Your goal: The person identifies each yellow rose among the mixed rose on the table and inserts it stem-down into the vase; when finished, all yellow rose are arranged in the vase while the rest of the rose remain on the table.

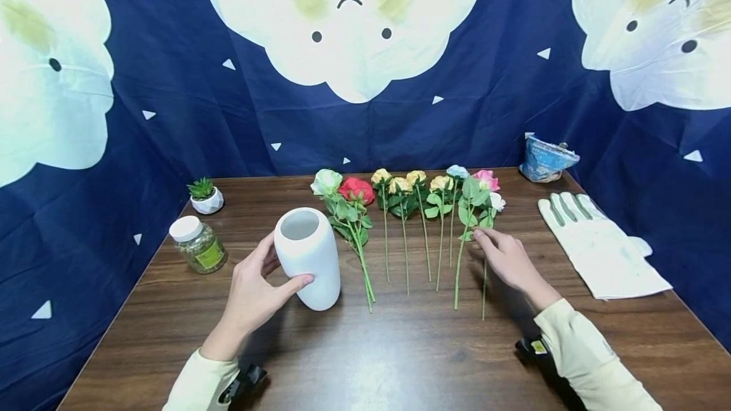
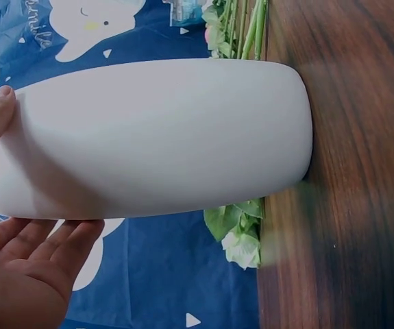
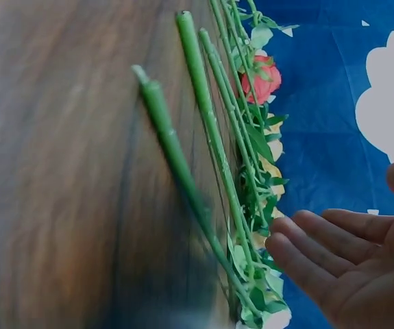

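Note:
My left hand (image 1: 254,287) holds a white vase (image 1: 314,271) round its side, thumb in front and fingers behind. The vase is roughly upright with its mouth facing up; whether its base touches the table cannot be told. At the right end of a row of artificial roses, my right hand (image 1: 511,262) hovers with fingers extended beside the leafy stem of the pink rose (image 1: 485,180). Its fingers (image 3: 306,260) hold nothing in the right wrist view. A white rose (image 1: 497,202) lies there too. Further left are a blue rose (image 1: 457,171), several yellow roses (image 1: 401,184) and a red rose (image 1: 356,189).
A pale green rose (image 1: 327,182) lies by the red one. On the left stand a lidded jar (image 1: 200,246) and a small potted succulent (image 1: 205,197). To the right are white gloves (image 1: 605,252) and a blue bag (image 1: 545,160). A dark blue cloth (image 1: 365,132) hangs behind.

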The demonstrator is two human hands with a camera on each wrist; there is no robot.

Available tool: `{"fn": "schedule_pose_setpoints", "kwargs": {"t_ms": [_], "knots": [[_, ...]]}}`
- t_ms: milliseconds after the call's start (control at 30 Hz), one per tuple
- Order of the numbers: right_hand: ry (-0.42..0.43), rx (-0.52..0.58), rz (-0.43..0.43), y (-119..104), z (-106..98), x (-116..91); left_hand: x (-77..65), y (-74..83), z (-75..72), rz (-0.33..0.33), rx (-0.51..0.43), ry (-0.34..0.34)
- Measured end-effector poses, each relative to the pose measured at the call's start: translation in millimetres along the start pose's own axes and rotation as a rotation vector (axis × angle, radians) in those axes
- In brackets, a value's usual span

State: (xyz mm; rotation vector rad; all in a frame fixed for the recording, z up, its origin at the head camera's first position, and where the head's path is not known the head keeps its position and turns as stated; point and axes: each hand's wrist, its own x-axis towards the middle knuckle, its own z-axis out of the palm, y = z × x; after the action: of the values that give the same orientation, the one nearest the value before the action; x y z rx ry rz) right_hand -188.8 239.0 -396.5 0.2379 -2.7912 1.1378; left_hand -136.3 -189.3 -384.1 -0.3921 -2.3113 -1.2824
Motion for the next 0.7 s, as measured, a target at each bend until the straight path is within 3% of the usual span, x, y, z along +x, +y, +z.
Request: {"fn": "schedule_pose_setpoints", "kwargs": {"t_ms": [200, 300, 533, 700], "knots": [[-0.130, 0.307, 0.070, -2.6, 6.2, 15.6, -0.1, 2.0, -0.6, -0.025, 0.001, -0.009], [-0.179, 0.409, 0.113, -2.3, 8.5, 23.0, 0.1, 2.4, -0.4, -0.041, 0.003, -0.020], [-0.244, 0.560, 0.238, -0.8, 12.7, 37.8, 0.9, 2.8, -0.5, -0.052, 0.006, -0.026], [-0.286, 0.631, 0.277, 1.3, 15.1, 45.0, 0.4, 2.8, -0.2, -0.045, -0.002, -0.027]]}}
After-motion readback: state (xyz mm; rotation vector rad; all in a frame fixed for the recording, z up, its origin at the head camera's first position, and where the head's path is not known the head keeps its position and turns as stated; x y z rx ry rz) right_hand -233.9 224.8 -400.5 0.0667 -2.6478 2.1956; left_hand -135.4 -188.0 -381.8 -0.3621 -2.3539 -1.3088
